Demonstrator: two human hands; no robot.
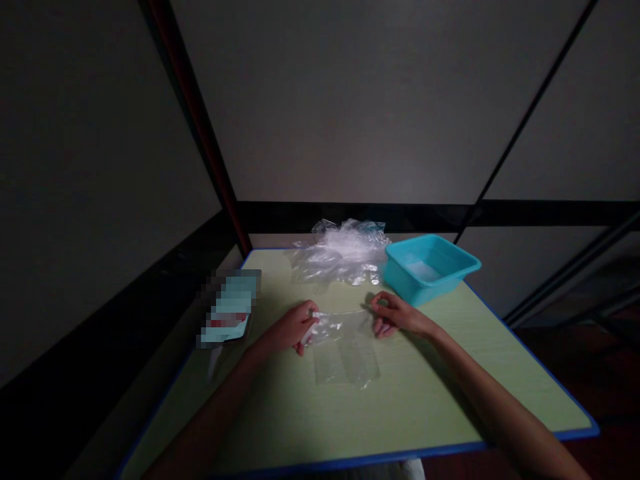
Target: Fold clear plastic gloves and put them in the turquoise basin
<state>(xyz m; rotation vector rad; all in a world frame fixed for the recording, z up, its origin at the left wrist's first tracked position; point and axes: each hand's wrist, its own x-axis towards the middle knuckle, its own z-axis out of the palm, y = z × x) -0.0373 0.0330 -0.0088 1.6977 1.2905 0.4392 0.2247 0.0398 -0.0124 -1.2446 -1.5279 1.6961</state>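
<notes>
A clear plastic bag hangs flat between my hands, low over the middle of the table. My left hand is closed on its upper left part, where the film bunches up. At the bag's upper right corner, my right hand pinches the edge between thumb and fingers. The bag's top edge runs nearly straight from one hand to the other. Behind my hands lies a loose pile of clear plastic bags. A turquoise plastic basin stands just beyond my right hand, with something whitish in its bottom.
The pale yellow-green table has a blue rim. At its left edge is a pixelated, light-green flat object, with a thin whitish strip hanging below it. Grey panelled walls close in behind and at the left.
</notes>
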